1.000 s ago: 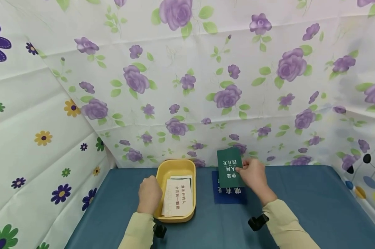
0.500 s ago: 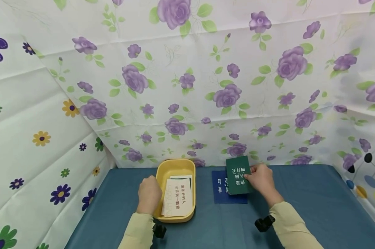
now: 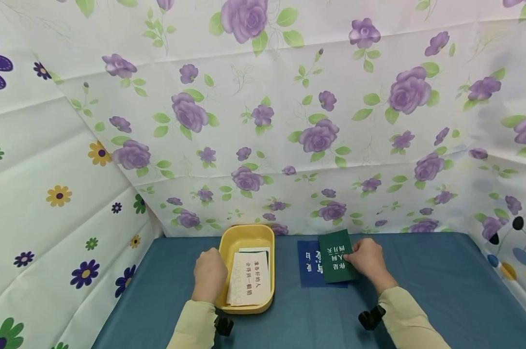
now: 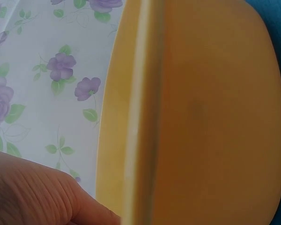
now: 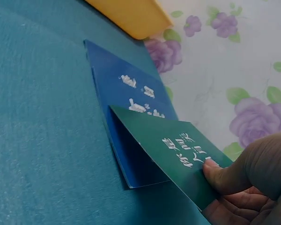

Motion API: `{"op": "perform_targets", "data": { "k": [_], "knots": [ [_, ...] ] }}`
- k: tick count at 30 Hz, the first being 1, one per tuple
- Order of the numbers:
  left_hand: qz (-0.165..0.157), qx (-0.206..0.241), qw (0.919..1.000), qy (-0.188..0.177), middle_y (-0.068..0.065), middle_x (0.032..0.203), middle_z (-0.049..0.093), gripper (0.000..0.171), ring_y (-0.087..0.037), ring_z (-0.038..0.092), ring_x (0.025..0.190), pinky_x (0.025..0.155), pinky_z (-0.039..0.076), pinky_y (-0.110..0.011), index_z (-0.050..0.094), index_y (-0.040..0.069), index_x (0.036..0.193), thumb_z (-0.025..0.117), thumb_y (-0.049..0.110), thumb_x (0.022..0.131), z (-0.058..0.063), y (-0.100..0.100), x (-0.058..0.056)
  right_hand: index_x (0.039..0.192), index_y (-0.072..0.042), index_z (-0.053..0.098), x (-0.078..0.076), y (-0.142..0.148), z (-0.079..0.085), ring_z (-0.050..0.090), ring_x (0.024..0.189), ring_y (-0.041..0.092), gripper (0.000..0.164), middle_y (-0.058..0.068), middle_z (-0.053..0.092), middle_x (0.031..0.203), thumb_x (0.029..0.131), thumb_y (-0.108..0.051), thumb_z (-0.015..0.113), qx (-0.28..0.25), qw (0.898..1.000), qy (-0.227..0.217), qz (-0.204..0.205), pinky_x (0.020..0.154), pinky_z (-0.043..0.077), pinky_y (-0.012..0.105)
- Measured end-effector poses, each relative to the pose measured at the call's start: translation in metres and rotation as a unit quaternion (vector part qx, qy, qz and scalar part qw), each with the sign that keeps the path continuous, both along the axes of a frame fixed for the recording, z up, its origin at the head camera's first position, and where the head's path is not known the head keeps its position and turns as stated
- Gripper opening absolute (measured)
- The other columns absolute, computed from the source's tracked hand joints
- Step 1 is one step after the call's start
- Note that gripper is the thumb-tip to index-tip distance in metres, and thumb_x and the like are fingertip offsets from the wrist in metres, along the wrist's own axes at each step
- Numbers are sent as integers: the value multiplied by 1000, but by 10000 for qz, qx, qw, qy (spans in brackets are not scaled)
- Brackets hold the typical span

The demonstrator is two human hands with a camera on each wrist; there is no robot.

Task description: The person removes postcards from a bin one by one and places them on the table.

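Observation:
Between thumb and fingers, my right hand [image 3: 367, 259] pinches a dark green card [image 3: 336, 257] with white Chinese characters. The card tilts over the right part of a blue card [image 3: 308, 266] with white lettering, which lies on the table. In the right wrist view the green card [image 5: 173, 152] slants, its lower edge raised above the blue card [image 5: 124, 89]. My left hand [image 3: 210, 274] grips the left rim of a yellow plastic basin [image 3: 269, 242]. White cards [image 3: 248, 278] with dark and red writing lie in the basin, a green-edged card partly hidden under them.
A teal cloth covers the table [image 3: 289, 325]. A white curtain with purple flowers [image 3: 263, 145] rises right behind the table's back edge, and another floral sheet [image 3: 62, 232] borders the left side. A black wrist camera [image 3: 371, 317] hangs below the right wrist.
The right hand has moved right and then down with the green card, which now sits lower and uncovers the blue card's left part. The left hand has stayed on the basin rim.

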State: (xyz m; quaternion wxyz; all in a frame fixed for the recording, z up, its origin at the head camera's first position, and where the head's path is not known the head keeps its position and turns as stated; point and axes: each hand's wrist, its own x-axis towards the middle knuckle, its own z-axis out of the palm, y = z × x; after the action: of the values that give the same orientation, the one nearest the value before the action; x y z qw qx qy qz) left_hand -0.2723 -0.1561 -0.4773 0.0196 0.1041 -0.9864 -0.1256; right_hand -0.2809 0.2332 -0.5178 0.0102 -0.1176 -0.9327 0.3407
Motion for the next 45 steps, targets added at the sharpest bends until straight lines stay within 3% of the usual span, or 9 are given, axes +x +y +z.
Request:
{"op": "perform_targets", "data": {
  "k": [14, 18, 25, 31, 40, 45],
  "knots": [
    [25, -35, 10000, 85, -14, 71, 55, 9, -26, 59, 61, 48, 47, -36, 59, -4, 89, 60, 2, 83, -2, 0, 0, 55, -19, 27, 6, -8, -12, 16, 45, 11, 53, -5, 15, 53, 74, -24, 77, 310, 9994, -84, -130, 43, 23, 28],
    [14, -54, 9999, 120, -14, 71, 56, 8, -26, 59, 61, 49, 48, -37, 59, -4, 89, 60, 2, 83, -3, 0, 0, 56, -19, 27, 8, -10, -15, 21, 41, 11, 53, -5, 16, 52, 74, -23, 77, 495, 9987, -20, -94, 43, 26, 29],
    [-14, -34, 9999, 96, -13, 70, 56, 7, -26, 59, 61, 48, 47, -36, 60, -3, 88, 60, 2, 83, -4, 0, 1, 56, -14, 38, 13, -14, -15, 45, 45, 18, 43, 1, 38, 48, 72, -24, 77, 754, 9971, -10, -134, 44, 37, 32],
    [-26, -30, 9999, 100, -13, 70, 56, 7, -26, 59, 61, 47, 47, -36, 60, -3, 88, 60, 2, 83, -4, -1, 0, 62, -9, 47, 13, -14, -12, 49, 48, 18, 35, 6, 49, 55, 73, -26, 77, 827, 9964, -88, -144, 47, 41, 34],
    [-36, 6, 10000, 54, -14, 71, 56, 7, -26, 60, 62, 49, 47, -36, 60, -3, 88, 59, 2, 84, -4, -1, -1, 61, -9, 48, 15, -13, -9, 49, 49, 18, 35, 5, 48, 54, 76, -27, 74, 863, 9961, -145, -140, 47, 41, 35],
    [-26, 21, 10000, 87, -13, 71, 56, 7, -27, 60, 62, 49, 47, -36, 59, -3, 87, 59, 2, 83, -3, 0, 0, 58, -13, 39, 15, -17, -2, 46, 45, 20, 42, 1, 34, 49, 81, -30, 69, 853, 9962, -109, -144, 43, 36, 33]
  ]
}}
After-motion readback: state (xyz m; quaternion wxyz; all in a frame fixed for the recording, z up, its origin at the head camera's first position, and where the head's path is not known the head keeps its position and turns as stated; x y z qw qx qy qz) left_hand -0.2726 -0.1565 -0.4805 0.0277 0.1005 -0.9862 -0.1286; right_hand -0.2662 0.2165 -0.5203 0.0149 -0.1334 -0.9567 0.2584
